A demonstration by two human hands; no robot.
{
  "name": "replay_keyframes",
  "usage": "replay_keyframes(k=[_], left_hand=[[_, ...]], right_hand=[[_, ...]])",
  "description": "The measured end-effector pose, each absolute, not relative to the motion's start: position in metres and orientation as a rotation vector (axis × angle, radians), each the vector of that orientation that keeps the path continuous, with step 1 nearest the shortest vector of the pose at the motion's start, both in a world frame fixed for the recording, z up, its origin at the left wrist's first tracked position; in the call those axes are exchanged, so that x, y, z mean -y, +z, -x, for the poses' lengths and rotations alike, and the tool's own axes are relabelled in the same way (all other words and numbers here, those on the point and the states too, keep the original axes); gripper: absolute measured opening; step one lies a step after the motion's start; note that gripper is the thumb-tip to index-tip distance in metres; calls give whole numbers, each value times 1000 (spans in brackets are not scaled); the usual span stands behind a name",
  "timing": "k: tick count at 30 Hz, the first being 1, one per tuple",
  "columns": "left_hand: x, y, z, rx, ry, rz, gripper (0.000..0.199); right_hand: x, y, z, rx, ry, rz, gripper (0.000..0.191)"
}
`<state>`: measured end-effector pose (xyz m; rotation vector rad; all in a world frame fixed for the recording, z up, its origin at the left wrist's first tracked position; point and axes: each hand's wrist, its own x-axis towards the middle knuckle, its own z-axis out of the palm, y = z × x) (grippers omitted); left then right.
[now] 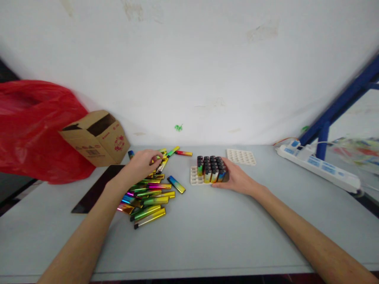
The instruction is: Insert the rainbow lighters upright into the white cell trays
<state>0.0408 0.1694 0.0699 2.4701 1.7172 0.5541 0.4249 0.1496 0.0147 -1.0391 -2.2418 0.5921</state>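
Over a pile of shiny, multicoloured lighters [155, 200] is my left hand [143, 163]. Its fingers are curled together at the pile's far side, and what they pinch, if anything, I cannot make out. My right hand [235, 177] wraps round the right side of a block of upright lighters [207, 175], thumb in front and fingers behind. These stand with black tops in rows in a white holed tray [194, 176], whose left holes show. A single blue and yellow lighter [177, 184] lies between pile and tray.
A second white holed tray [241, 156] lies by the wall. An open cardboard box [102, 144] and a red plastic bag [44, 130] stand at the left, near a dark flat panel [94, 191]. A white power strip [321, 165] lies at the right beside a blue frame [340, 106].
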Motion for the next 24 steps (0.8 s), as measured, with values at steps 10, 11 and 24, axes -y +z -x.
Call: replay_keyframes(k=[10, 11, 24], left_hand=[[-165, 64, -53, -1858, 388, -2436, 30], [-163, 64, -57, -1889, 351, -2444, 27], [-146, 60, -82, -1876, 401, -2450, 36]], right_hand=[[-149, 15, -425, 2244, 603, 1046, 91], [-148, 16, -425, 2245, 602, 1047, 91], [-147, 17, -425, 2248, 599, 1074, 93]])
